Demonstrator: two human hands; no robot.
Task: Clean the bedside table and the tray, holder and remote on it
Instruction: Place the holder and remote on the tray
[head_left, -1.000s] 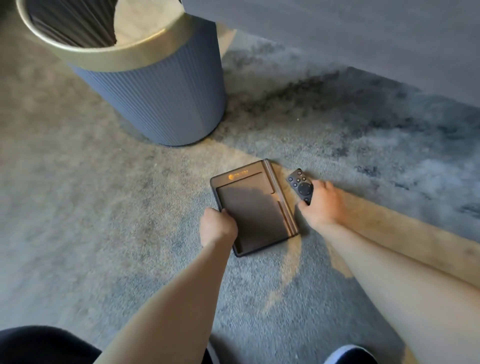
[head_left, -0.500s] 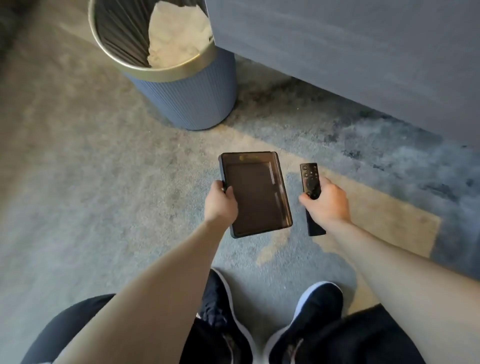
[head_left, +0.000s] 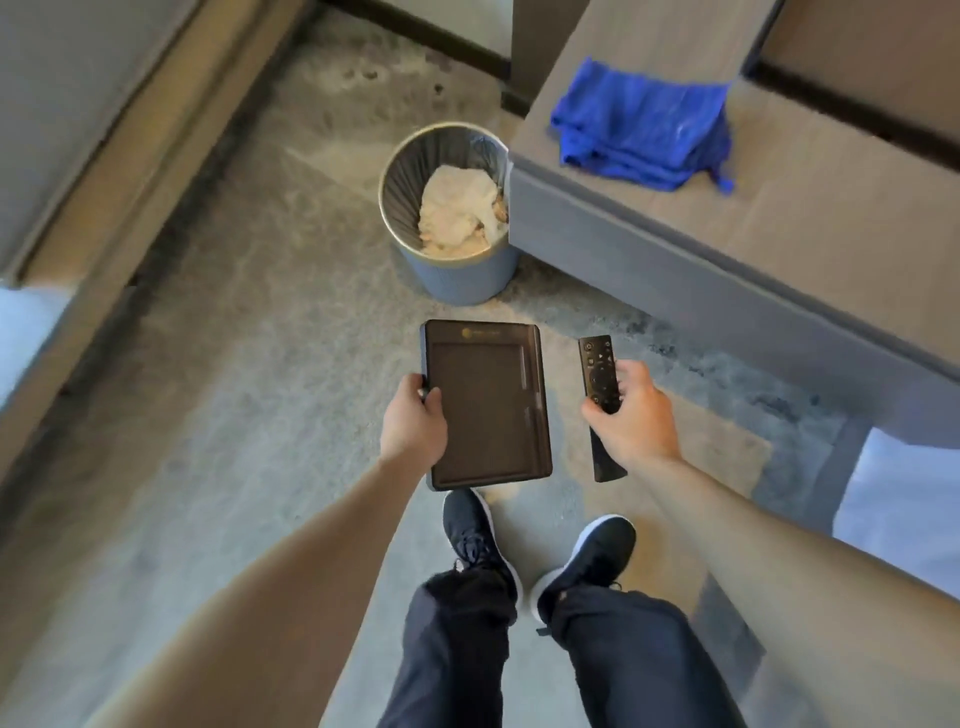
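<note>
I stand over the carpet holding two things in the air. My left hand (head_left: 414, 422) grips the left edge of a dark brown flat tray (head_left: 488, 405) with a gold logo at its far end. My right hand (head_left: 631, 415) is closed around a slim black remote (head_left: 598, 364), its buttons facing up. The grey bedside table (head_left: 779, 218) stands ahead on the right, with a crumpled blue cloth (head_left: 644, 124) lying on its top. No holder is visible.
A round blue-grey bin (head_left: 452, 275) with a gold rim and white crumpled paper inside sits on the carpet against the table's left corner. My two dark shoes (head_left: 535, 551) are below my hands. A wall base runs along the left.
I have risen from the floor, lifting the tray and remote off the carpet. The view pulled back, so the table top, the blue cloth and my legs have come into sight.
</note>
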